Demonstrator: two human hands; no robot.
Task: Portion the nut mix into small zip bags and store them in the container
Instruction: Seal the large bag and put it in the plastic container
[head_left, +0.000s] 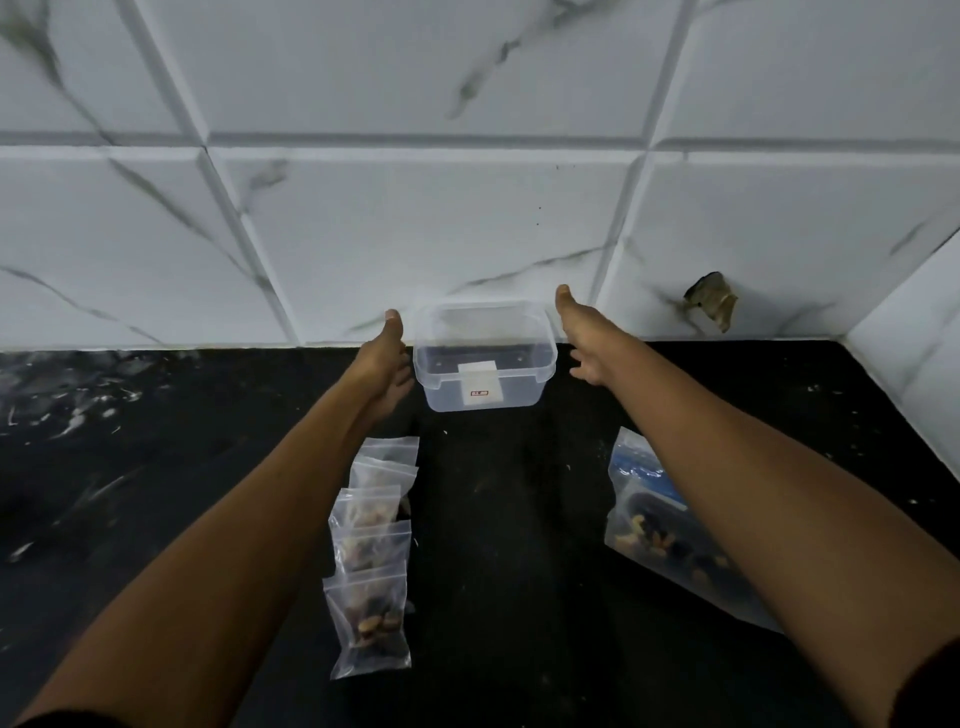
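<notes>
A clear plastic container (540, 358) with a white label stands open and empty against the tiled wall. My left hand (383, 364) is at its left side, fingers touching or nearly touching the wall of the container, thumb up. My right hand (584, 340) is a little right of it, fingers spread, holding nothing. Several small zip bags (371, 551) filled with nut mix lie in an overlapping row on the black counter under my left forearm. A large bag of nut mix (654, 525) lies at the right, partly hidden by my right forearm.
The black speckled counter (509, 519) runs to the white marble-look tiled wall (415, 234). A side wall closes the right corner. A broken hole in a tile (711, 304) shows at the back right.
</notes>
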